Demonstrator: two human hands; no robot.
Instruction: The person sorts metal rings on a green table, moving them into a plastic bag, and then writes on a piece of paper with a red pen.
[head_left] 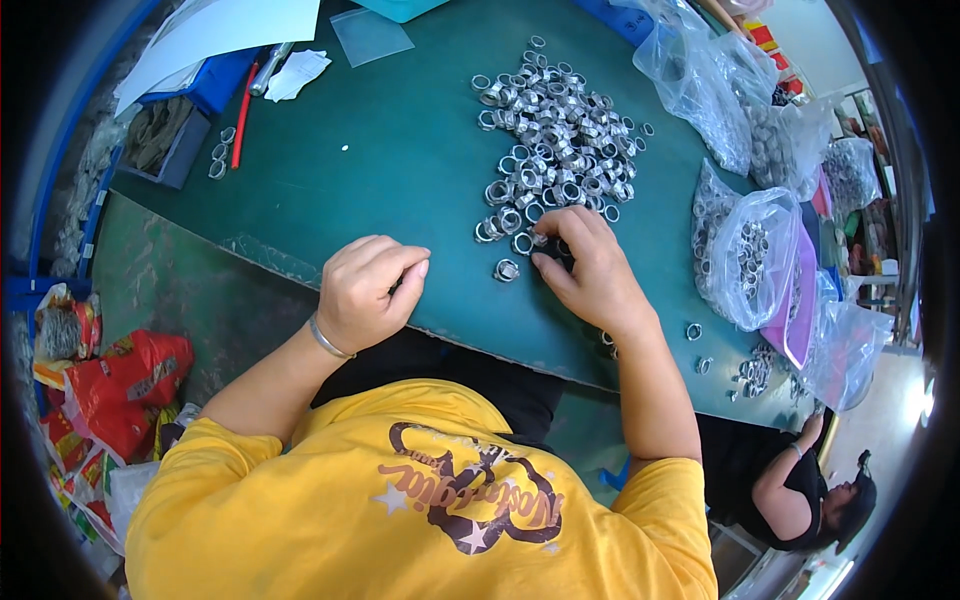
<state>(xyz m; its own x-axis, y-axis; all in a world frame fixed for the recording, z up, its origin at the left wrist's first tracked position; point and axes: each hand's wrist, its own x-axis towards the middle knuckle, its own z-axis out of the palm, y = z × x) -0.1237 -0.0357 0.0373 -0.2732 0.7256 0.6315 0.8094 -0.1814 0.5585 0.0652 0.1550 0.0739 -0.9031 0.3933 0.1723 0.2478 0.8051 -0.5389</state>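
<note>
A heap of small silvery metal rings (pixel 560 130) is spread on the green table (pixel 400 150) in front of me. My right hand (pixel 595 270) is at the heap's near edge, thumb and forefinger closing on a metal ring (pixel 541 240); its other fingers are curled and partly hidden. One loose ring (pixel 506 270) lies just left of that thumb. My left hand (pixel 372 288) is closed over the table's near edge, thumb pressed to the curled forefinger. Whatever it may hold is hidden inside the fist.
Clear plastic bags of rings (pixel 745 255) and a purple tray (pixel 792 310) line the right side. More rings (pixel 755 370) lie near the right corner, beside another person (pixel 790 490). A red pen (pixel 242 125) and a grey-blue bin (pixel 165 145) are far left.
</note>
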